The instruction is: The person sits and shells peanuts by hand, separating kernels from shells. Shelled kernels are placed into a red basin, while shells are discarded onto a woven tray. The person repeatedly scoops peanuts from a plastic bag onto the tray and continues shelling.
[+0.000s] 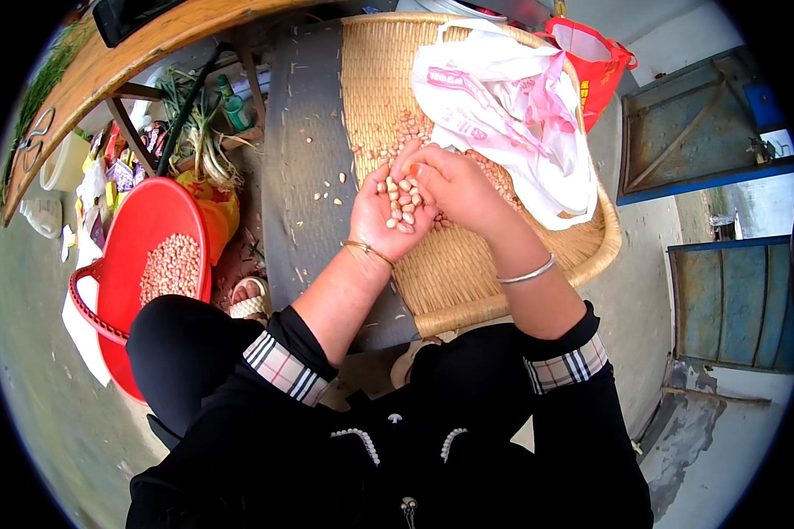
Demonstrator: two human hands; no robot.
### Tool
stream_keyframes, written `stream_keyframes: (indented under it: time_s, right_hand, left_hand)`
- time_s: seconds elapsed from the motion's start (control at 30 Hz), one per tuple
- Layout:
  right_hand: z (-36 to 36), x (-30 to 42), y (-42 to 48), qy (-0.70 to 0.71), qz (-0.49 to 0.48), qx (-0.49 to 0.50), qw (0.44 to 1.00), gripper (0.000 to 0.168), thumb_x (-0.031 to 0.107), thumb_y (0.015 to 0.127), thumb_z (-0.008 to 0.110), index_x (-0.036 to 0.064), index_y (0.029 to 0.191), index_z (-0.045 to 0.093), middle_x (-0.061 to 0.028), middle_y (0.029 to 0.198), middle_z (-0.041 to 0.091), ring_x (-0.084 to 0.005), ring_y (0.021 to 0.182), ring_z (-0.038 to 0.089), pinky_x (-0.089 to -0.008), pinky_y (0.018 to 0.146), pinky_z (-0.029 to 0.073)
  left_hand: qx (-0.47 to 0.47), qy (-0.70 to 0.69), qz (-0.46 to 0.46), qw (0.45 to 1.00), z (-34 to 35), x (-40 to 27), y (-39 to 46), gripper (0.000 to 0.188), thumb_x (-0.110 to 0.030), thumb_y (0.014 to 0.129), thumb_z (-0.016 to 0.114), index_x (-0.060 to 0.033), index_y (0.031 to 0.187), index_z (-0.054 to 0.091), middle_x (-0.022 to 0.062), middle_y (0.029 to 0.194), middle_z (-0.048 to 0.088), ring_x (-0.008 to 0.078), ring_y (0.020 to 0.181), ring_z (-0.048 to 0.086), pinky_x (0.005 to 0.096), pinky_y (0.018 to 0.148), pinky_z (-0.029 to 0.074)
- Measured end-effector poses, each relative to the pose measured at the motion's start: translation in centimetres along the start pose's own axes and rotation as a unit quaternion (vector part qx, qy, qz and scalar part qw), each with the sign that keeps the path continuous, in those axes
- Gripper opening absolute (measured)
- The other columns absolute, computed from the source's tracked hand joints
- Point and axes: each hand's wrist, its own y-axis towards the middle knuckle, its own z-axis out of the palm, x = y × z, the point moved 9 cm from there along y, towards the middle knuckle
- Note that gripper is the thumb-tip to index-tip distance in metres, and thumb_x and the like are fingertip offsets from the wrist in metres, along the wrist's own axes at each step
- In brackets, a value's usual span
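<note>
Palm up, my left hand [387, 218] cups several shelled peanuts [403, 205] over a woven wicker tray [377, 73]. My right hand [453, 188] reaches over that palm, its thumb and fingertips bent together at the peanuts; whether a peanut is pinched between them is hidden. More peanuts [410, 129] lie on the weave behind and beside my hands. A white plastic bag with pink print [496, 106] rests on the tray's right part. At the left, a red plastic basket [122, 264] with a handle holds a heap of peanuts [172, 268].
A dark mat edge [304, 159] with stray bits adjoins the tray on the left. A wooden table [165, 40] bearing scissors [36, 139] curves across the upper left. Below it are a green bottle [233, 106] and green onions [208, 145]. A red bag [592, 69] stands behind the tray.
</note>
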Motion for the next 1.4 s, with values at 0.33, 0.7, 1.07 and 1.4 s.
stream_keyframes:
  time_s: [0.33,0.7,1.07,1.4]
  right_hand:
    - [1.5,0.1,-0.4,-0.261,-0.028,0.042,0.964,0.013,0.015,0.08,0.057,0.002,0.083,0.056,-0.0119,0.069,0.06,-0.0222,0.065,0.059,-0.0328,0.059,0.047]
    - [0.5,-0.4,-0.6,0.17,0.111,0.092,0.975,0.02,0.023,0.088,0.049,0.004,0.084,0.056,0.0004,0.059,0.05,-0.009,0.049,0.044,-0.02,0.041,0.035]
    - [1.8,-0.8,-0.2,0.218,0.106,0.089,0.966,0.021,0.024,0.085,0.053,0.004,0.088,0.059,-0.006,0.058,0.052,-0.0129,0.046,0.048,-0.0256,0.04,0.037]
    - [1.1,0.2,-1.3,0.216,0.096,0.146,0.961,0.017,0.016,0.087,0.049,0.002,0.092,0.058,0.0002,0.059,0.047,-0.0052,0.051,0.042,-0.02,0.043,0.033]
  left_hand:
    - [-0.098,0.012,0.0,0.995,-0.7,1.1,-0.4,0.044,-0.028,0.091,0.03,-0.0071,0.128,0.043,0.009,0.128,0.048,0.0246,0.118,0.044,0.0374,0.102,0.031]
    - [-0.021,0.069,0.048,0.996,1.1,-0.3,-0.4,0.048,-0.029,0.091,0.025,-0.0103,0.134,0.035,0.0093,0.138,0.036,0.0256,0.124,0.036,0.0409,0.105,0.026]
    - [-0.045,0.045,0.065,0.996,0.2,-1.0,-0.5,0.046,-0.03,0.092,0.027,-0.0116,0.133,0.037,0.0099,0.136,0.038,0.0247,0.124,0.037,0.0384,0.105,0.027]
    - [0.0,0.012,0.131,0.991,1.8,-2.9,-0.4,0.046,-0.03,0.091,0.029,-0.0094,0.13,0.04,0.0143,0.135,0.038,0.0317,0.126,0.033,0.0438,0.106,0.025]
